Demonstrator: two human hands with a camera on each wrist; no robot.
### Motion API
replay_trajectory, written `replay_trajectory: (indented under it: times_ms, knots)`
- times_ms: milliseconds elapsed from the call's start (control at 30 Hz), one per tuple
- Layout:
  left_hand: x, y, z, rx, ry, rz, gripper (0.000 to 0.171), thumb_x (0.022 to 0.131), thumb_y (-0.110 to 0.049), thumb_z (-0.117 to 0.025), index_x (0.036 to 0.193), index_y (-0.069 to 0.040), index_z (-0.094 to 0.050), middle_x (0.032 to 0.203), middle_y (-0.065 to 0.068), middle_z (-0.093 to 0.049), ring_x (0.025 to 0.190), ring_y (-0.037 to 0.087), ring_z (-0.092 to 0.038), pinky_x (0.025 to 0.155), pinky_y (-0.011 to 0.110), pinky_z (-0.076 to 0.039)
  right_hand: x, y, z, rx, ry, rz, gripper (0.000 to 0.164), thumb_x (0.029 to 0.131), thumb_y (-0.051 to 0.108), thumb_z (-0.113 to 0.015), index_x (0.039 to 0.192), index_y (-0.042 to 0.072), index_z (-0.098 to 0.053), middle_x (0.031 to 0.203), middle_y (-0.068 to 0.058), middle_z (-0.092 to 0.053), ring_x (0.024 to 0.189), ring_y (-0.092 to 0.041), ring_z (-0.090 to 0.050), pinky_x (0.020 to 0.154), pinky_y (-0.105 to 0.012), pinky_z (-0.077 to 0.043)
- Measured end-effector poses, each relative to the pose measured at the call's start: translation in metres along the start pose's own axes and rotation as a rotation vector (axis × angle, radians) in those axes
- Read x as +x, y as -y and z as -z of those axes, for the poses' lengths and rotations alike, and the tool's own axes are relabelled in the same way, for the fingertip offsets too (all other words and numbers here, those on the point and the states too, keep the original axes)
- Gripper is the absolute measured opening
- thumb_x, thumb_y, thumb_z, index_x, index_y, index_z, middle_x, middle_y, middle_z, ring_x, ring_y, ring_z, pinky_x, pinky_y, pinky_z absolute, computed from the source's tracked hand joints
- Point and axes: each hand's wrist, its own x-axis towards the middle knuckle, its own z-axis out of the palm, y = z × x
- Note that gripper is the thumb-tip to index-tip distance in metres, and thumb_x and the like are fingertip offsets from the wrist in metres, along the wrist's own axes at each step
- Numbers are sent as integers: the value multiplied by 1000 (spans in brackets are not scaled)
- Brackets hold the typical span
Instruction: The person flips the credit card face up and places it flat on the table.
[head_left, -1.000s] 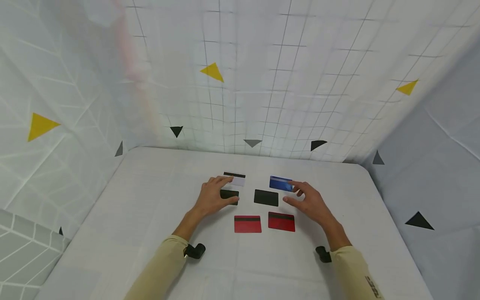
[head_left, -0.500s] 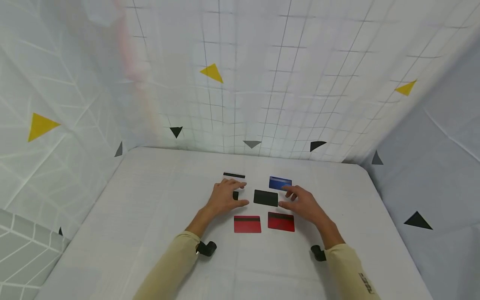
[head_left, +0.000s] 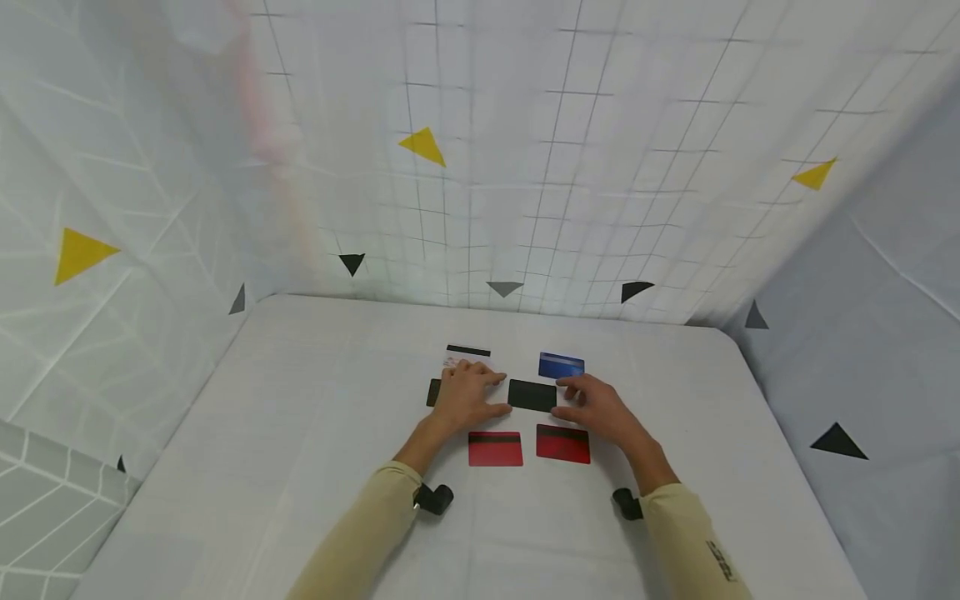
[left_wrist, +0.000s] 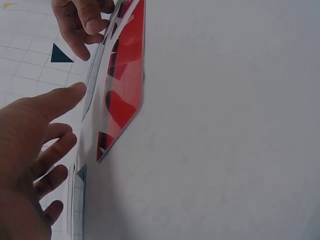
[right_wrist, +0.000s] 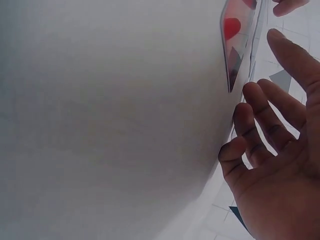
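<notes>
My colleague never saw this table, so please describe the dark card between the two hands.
On the white table, six cards form three rows. In the middle row, between the left hand and right hand, lies the dark card: unlike its mostly covered dark neighbour, it shows nearly whole.

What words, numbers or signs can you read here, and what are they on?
None can be read.
Right sleeve: dark marks, too blurred to read.
White card: faint reddish marks, too small to read.
Blue card: no text I can make out.

Free room beyond central black card (head_left: 532, 396); left grip (head_left: 467, 395), right grip (head_left: 595, 406) block sides.
</notes>
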Motion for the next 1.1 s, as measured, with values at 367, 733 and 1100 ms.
replay_trajectory:
  times_ms: [367,733,1100]
  knots:
    - [7,-8,-7,-8,18,-4,56,86,-51,-76,135,-27,-66,127,-2,-61,117,22,-48,96,47,-37,5,0,-2,-59,11,-18,58,83,28,-84,132,8,-63,105,-6,-62,94,-23,-57,76,-35,-54]
    - [10,-9,-7,-30,41,20,54,86,-49,-76,134,-29,-66,128,-3,-60,119,21,-47,97,45,-36,7,6,-4,-70,17,-29,55,83,25,-84,131,9,-63,106,-8,-61,95,-24,-56,79,-38,-54]
    - [13,-9,-7,-71,38,48,54,83,-48,-80,130,-27,-67,124,-1,-61,119,22,-47,99,49,-34,13,7,-3,3,73,-85,54,82,21,-84,130,7,-61,100,-8,-60,90,-23,-55,73,-33,-51]
